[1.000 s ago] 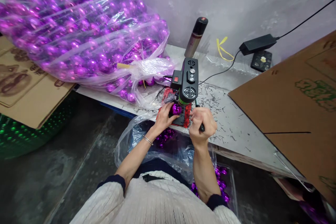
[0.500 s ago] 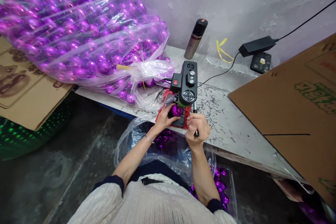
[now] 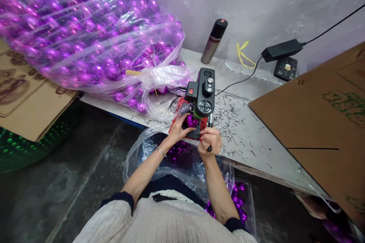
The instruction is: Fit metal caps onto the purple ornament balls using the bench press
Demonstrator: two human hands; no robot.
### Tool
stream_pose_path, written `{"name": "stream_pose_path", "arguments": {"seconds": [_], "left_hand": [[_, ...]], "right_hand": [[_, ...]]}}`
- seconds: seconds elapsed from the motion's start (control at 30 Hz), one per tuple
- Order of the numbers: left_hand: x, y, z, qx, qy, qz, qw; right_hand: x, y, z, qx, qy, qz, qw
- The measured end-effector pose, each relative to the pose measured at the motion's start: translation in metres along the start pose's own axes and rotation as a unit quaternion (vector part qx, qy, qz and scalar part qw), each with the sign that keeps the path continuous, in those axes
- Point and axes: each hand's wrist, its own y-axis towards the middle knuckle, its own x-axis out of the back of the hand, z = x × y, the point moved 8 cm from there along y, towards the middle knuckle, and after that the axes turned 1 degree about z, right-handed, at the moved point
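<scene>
My left hand [image 3: 179, 129] grips a shiny purple bauble [image 3: 192, 120] between thumb and fingers, under the front end of a small black drill press [image 3: 205, 93]. The bauble's top touches or nearly touches the green ring beneath the press head; the contact point is hidden. My right hand [image 3: 210, 140] is wrapped round the press's black-ended lever handle [image 3: 209, 148], to the right of the bauble. Under the bauble lies the dark base plate [image 3: 194, 134] on a red mat [image 3: 203, 123].
A big clear bag [image 3: 94, 38] of purple baubles fills the left. Thin black shavings [image 3: 232, 121] litter the white table [image 3: 256, 155]. A spray can [image 3: 213, 41], power adapter [image 3: 282, 50] and cardboard box [image 3: 313, 121] stand behind and right. An open plastic bag [image 3: 137, 159] hangs below.
My right hand has moved slightly left and toward me with the lever handle. My left hand and the bauble stay nearly where they were.
</scene>
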Motion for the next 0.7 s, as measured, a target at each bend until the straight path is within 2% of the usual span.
{"name": "stream_pose_path", "arguments": {"seconds": [0.7], "left_hand": [[-0.0008, 0.0005, -0.001, -0.009, -0.014, 0.002, 1.0]], "right_hand": [[-0.0017, -0.008, -0.0055, 0.008, -0.009, 0.006, 1.0]]}}
